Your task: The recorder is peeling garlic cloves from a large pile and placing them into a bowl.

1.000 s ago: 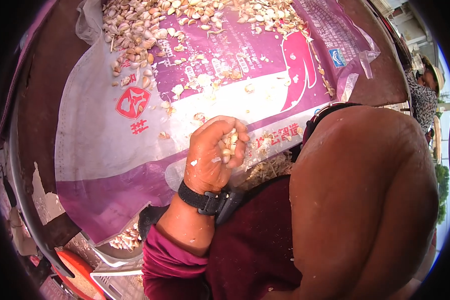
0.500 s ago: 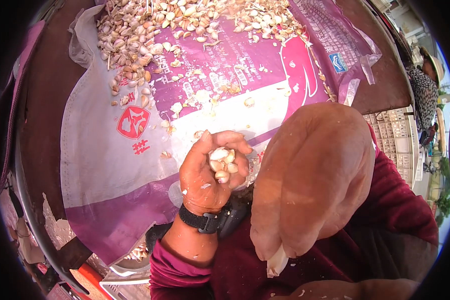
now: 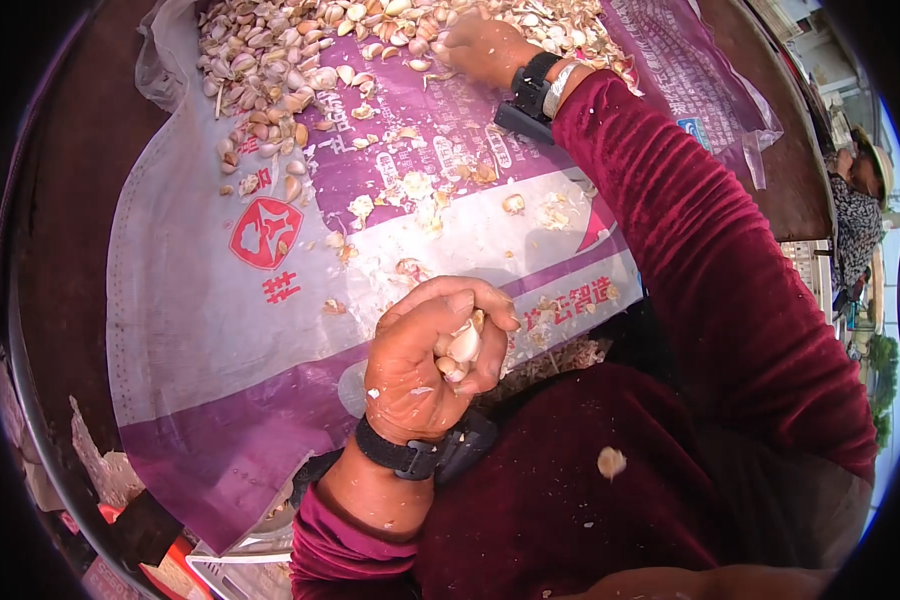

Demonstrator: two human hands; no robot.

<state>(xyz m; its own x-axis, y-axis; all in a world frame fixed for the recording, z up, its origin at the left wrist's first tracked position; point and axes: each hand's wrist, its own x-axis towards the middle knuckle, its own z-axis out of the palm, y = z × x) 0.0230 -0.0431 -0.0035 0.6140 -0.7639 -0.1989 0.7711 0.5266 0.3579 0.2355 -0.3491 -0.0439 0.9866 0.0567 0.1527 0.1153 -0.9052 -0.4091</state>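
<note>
My left hand (image 3: 435, 360) is cupped, palm up, over the near part of a printed sack, its fingers curled round several peeled garlic cloves (image 3: 463, 343). At the far side, my right hand (image 3: 488, 50) reaches into the near edge of a heap of unpeeled garlic cloves (image 3: 260, 85). Its fingers are bent and drawn together at the cloves; what they grip, if anything, is hidden. A small pale piece (image 3: 611, 462), a clove or a bit of skin, shows in front of my maroon clothing.
The purple, white and grey sack (image 3: 190, 330) covers much of a brown table (image 3: 70, 220). Papery garlic skins (image 3: 420, 188) and stray cloves lie scattered on it. A white plastic crate (image 3: 255, 575) stands below at the near left. Another person (image 3: 855, 190) sits at the far right.
My right hand has swung from close in front of me, where it held a pale piece, out to the heap. My left hand has curled further round its cloves.
</note>
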